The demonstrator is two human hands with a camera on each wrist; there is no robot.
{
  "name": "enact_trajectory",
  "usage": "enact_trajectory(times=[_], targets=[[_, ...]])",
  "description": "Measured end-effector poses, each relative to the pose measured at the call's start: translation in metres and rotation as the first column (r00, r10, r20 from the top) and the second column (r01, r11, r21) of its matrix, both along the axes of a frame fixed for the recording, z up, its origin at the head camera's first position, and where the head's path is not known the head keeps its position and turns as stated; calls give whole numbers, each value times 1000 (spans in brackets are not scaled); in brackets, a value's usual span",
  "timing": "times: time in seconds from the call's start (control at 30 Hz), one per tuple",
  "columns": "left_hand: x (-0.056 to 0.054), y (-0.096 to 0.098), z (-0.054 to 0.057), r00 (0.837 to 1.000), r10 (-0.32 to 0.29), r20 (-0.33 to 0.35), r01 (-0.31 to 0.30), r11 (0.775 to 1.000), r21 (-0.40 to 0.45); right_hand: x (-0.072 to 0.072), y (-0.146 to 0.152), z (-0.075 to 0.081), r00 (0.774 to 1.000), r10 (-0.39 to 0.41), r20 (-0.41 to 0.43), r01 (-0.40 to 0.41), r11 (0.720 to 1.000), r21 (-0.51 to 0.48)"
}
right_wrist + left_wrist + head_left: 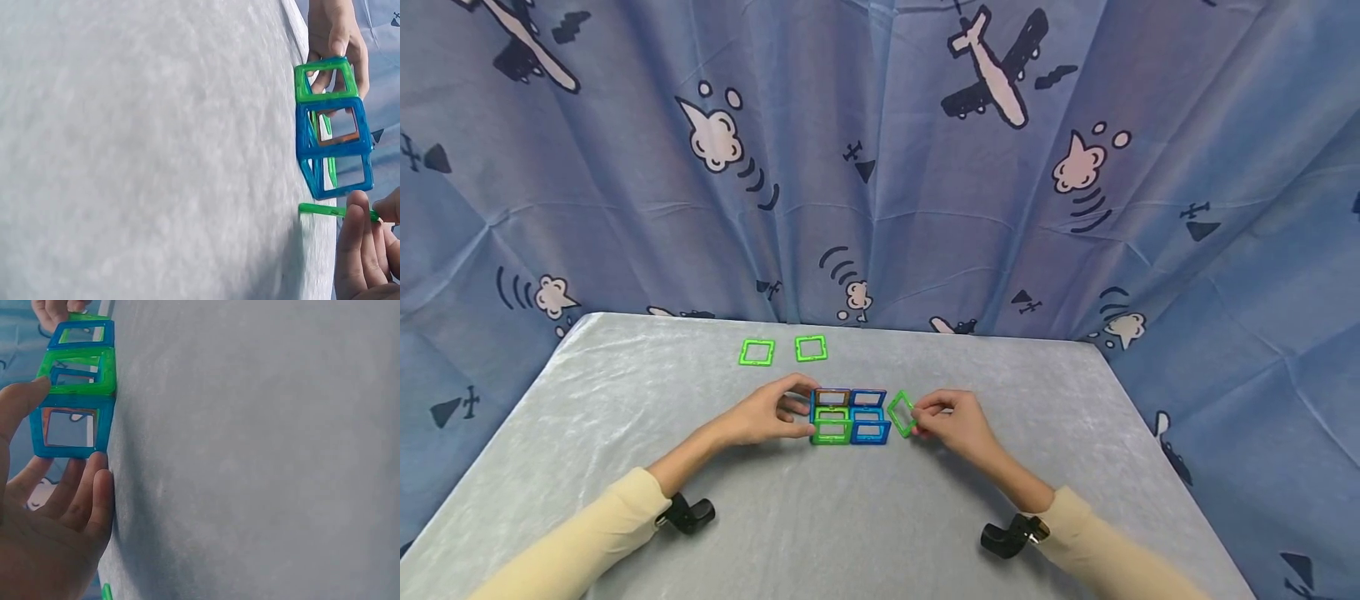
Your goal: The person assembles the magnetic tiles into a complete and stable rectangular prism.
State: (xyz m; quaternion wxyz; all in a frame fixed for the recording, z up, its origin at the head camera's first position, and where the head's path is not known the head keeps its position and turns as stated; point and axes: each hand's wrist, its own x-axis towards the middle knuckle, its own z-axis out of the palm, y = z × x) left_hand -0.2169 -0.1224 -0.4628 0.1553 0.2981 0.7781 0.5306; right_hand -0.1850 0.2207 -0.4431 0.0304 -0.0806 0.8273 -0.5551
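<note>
A small block of joined square magnetic tiles [870,441], blue and green with a reddish-orange one at the back, stands on the table. At its left end, my left hand [772,414] holds the block, its thumb at the front green tile and its fingers against the blue end tile [70,452]. Between thumb and fingers, my right hand [957,422] pinches a loose green square tile [322,209]. That tile is held on edge just right of the block, with a narrow gap between them.
Two green square tiles [756,363] lie flat near the back of the table [985,375], behind the left hand. A blue curtain [910,233] printed with planes hangs behind the table. A black wrist device [688,514] sits on each forearm.
</note>
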Motion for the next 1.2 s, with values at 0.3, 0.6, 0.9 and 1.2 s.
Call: enact_trajectory(times=[0.3,0.6,0.9,1.2], targets=[[1,0,1,1000,2,2,-2,1000,1,3,-8,3,999,23,49,-22,999,-25],[0,0,-1,1000,2,4,-2,1000,3,2,-13,6,994,20,105,-15,998,-53],[-1,-1,-1,1000,0,-5,0,1000,0,2,-17,12,984,43,172,-27,995,-94],[-1,0,0,1000,-3,-5,3,1000,0,3,-20,13,969,79,234,-54,992,-113]])
